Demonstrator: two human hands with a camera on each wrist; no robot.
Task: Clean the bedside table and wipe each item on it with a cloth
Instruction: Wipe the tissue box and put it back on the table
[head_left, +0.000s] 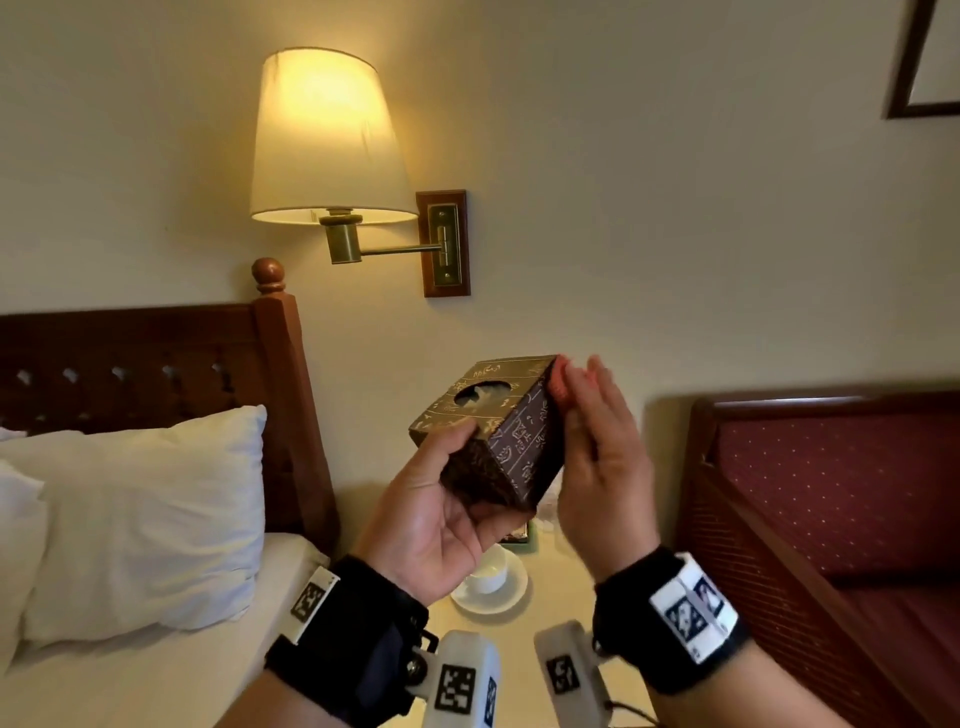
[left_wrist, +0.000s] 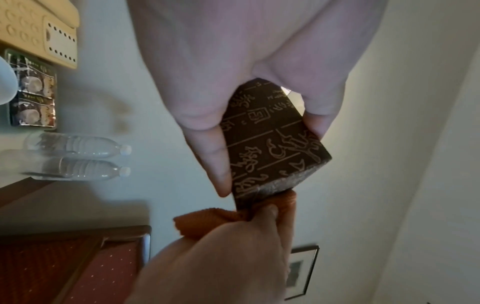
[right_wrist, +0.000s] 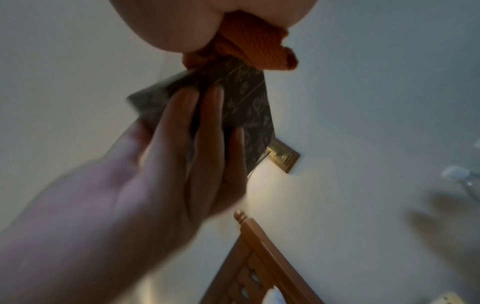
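Note:
A dark brown tissue box (head_left: 506, 441) with gold patterns is tilted in the air above the bedside table (head_left: 563, 590). My left hand (head_left: 467, 483) grips it, thumb on the top face near the round opening and fingers underneath. My right hand (head_left: 597, 431) holds a bunched orange cloth (head_left: 558, 387) against the box's upper right side. The left wrist view shows the box (left_wrist: 280, 156) with the cloth (left_wrist: 205, 222) at its far edge, pinched under the right thumb (left_wrist: 267, 211). In the blurred right wrist view the cloth (right_wrist: 254, 45) sits at the palm, touching the box (right_wrist: 246, 107).
A white cup on a saucer (head_left: 491, 574) stands on the table below the hands. Two water bottles (left_wrist: 78, 148), a sachet tray (left_wrist: 33, 88) and a telephone (left_wrist: 52, 35) stand there too. A lit wall lamp (head_left: 327, 135) hangs above. Bed and pillow (head_left: 145, 519) lie left, a red chair (head_left: 831, 493) right.

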